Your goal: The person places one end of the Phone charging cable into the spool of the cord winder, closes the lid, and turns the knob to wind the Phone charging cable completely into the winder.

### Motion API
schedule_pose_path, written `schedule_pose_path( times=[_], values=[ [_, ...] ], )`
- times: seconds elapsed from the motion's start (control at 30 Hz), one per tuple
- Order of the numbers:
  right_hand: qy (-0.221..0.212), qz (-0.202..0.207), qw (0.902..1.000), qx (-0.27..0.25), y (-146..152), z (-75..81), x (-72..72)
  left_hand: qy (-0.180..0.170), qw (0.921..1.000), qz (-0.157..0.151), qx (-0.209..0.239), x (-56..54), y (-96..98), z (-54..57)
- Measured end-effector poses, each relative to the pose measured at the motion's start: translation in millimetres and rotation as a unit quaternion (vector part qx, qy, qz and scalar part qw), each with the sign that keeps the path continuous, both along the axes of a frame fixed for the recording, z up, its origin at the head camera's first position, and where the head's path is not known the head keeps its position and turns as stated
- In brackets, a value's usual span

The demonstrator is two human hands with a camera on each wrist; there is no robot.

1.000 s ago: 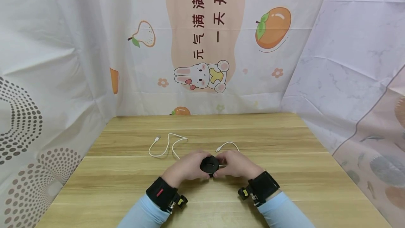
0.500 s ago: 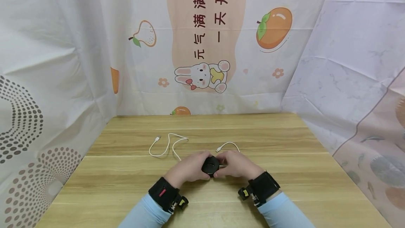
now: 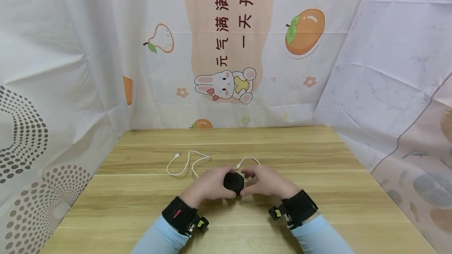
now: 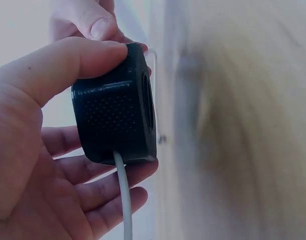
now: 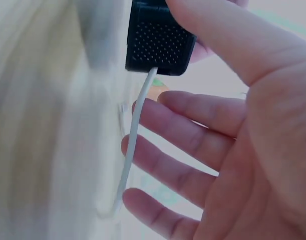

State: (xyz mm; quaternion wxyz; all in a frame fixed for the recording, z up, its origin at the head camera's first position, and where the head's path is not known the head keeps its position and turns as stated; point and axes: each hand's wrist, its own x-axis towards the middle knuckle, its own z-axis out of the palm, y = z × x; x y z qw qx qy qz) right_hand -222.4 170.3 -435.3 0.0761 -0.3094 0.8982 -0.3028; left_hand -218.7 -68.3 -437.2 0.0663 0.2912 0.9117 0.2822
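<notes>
My left hand (image 3: 212,183) holds a black, many-sided cable winder (image 3: 234,183), thumb on one side and fingers on the other. Small raised dots cover its side wall in the left wrist view, and a round recess shows in one face. From opposite sides of the winder a white cable (image 4: 123,195) comes out. My right hand (image 3: 266,184) is just right of the winder, its thumb at the winder's edge. In the right wrist view its other fingers (image 5: 178,165) are spread and relaxed, with the white cable running past their tips.
On the wooden table (image 3: 141,214), the cable's left length (image 3: 187,164) lies in loose bends, ending in a USB plug (image 3: 177,155). Beyond the hands, the other end curves round to a small plug (image 3: 238,166). A printed curtain (image 3: 159,101) hangs behind the table.
My right fingers have loosened and drawn slightly away from the winder, to the right. The cable end beyond them has shifted a little left. My left hand keeps its hold.
</notes>
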Motion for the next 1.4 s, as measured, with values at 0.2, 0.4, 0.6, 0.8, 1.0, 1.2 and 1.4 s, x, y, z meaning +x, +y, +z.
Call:
schedule_pose_path(
  times=[0.2, 0.4, 0.6, 0.8, 1.0, 1.2, 1.4],
  values=[
    [0.023, -0.016, 0.9990, -0.036, 6, 11.6, 2.2, 0.009, 0.9995, -0.002, 0.032, 1.3, -4.6, 13.8],
    [0.045, -0.046, 0.9952, -0.074, 11, 21.5, 3.4, -0.004, 0.9963, 0.018, 0.084, 4.7, -11.1, 26.9],
    [0.123, -0.047, 0.9843, -0.117, 10, 28.1, 4.0, -0.019, 0.9884, 0.030, 0.147, 5.6, -19.0, 39.3],
    [0.190, -0.048, 0.9689, -0.151, 8, 32.5, 5.4, -0.029, 0.9779, 0.035, 0.204, 8.1, -25.9, 50.1],
    [0.224, -0.048, 0.9583, -0.170, 5, 36.7, 7.8, -0.039, 0.9694, 0.038, 0.239, 12.8, -30.8, 61.3],
    [0.266, -0.033, 0.9470, -0.178, 1, 38.4, 9.0, -0.082, 0.9556, 0.046, 0.279, 16.5, -33.5, 70.3],
    [0.284, 0.005, 0.9410, -0.184, -7, 37.1, 10.9, -0.095, 0.9519, 0.030, 0.290, 17.2, -33.6, 72.0]
  ],
)
